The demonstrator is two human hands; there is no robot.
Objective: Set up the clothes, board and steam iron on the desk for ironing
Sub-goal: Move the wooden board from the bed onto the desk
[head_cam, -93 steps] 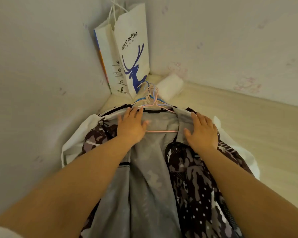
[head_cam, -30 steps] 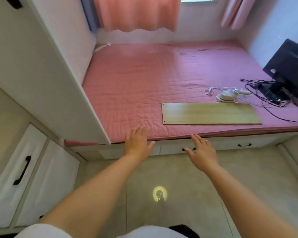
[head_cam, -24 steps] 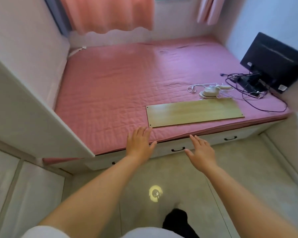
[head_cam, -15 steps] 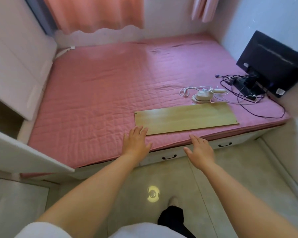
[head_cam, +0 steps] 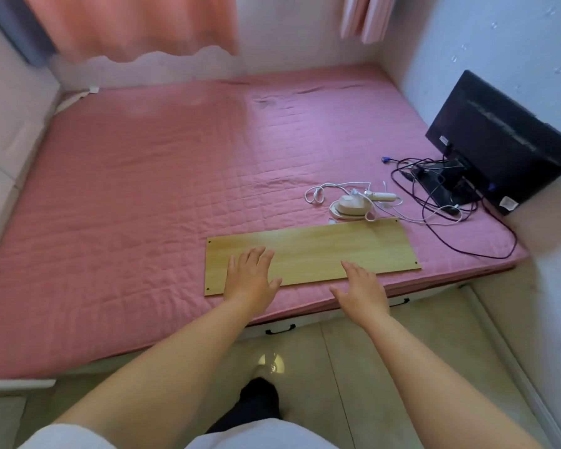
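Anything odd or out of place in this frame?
Mild oddities only. The wooden board lies slightly askew on the pink mattress, near its front edge. Behind it the steam iron sits amid loose white cord, beside tangled dark cables from the monitor. Nothing spilled or visibly damaged.

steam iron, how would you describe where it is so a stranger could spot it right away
Start at the pink mattress and find the wooden board near its front edge. Just behind the board's right end lies the steam iron, small and white with a white cord, unlike the black cables nearby.
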